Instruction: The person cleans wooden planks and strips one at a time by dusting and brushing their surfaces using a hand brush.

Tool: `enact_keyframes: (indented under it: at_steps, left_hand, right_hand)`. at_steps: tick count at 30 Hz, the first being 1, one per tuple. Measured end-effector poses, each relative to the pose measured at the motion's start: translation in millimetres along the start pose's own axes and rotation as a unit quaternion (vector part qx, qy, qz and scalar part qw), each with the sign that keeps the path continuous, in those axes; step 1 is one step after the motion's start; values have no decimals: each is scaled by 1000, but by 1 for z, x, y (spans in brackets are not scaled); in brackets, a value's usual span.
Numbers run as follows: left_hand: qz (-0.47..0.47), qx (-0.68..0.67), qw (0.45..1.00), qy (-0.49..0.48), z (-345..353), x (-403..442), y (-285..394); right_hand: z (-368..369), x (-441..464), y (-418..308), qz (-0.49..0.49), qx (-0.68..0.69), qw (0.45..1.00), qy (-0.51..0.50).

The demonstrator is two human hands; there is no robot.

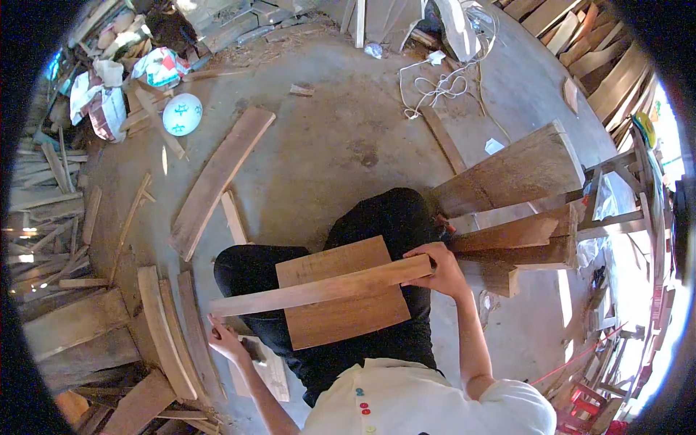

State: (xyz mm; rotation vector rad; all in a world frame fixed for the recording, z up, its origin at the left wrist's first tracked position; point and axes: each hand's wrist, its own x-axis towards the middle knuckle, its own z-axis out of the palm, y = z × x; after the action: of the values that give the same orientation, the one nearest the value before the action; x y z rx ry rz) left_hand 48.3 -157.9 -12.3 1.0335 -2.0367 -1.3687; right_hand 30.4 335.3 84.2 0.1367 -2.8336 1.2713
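My right hand (pixel 442 270) is closed around the right end of a long, narrow wooden plank (pixel 319 288). The plank runs slanting across my lap, its left end lower and near my left hand (pixel 228 342). That hand has one finger stretched up to the plank's left tip, the other fingers partly curled; I see nothing held in it. Beneath the plank, a wider rectangular wooden board (pixel 348 326) lies across my thighs in dark trousers. The plank covers the board's middle.
Thick timber beams (pixel 515 170) stick out at my right. A curved plank (pixel 221 181) lies on the concrete floor ahead, with more curved pieces (pixel 168 333) at left. Stacked scrap wood lines the left side. A white ball (pixel 182 114) and a tangled white cord (pixel 438 88) lie farther off.
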Motion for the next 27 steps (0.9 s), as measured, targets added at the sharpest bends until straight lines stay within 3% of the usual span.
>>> enact_keyframes:
  at_steps: [2,3,9,12,15,18,24,27]
  left_hand:
    - [-42,-76,994,59,15,-18,25]
    - [-73,-109,991,11,9,-12,17]
    - [-52,-101,992,64,25,3,49]
    - [-7,-83,996,18,36,28,85]
    - [94,-135,986,-22,41,45,124]
    - [119,-125,985,-22,35,33,167]
    - [243,13,970,22,-23,10,110]
    - [170,38,980,94,-76,12,38]
  right_hand:
    - [-3,2,-8,-24,10,999,21]
    - [-6,4,-18,-26,20,999,26]
    - [-34,27,-78,-49,-9,995,90]
    - [-54,42,-113,-86,-75,984,138]
    - [-79,62,-158,-156,-153,955,200]
    - [-89,85,-186,-187,-226,923,249]
    - [-94,136,-173,-119,-367,882,271]
    - [-102,167,-140,-84,-431,859,262]
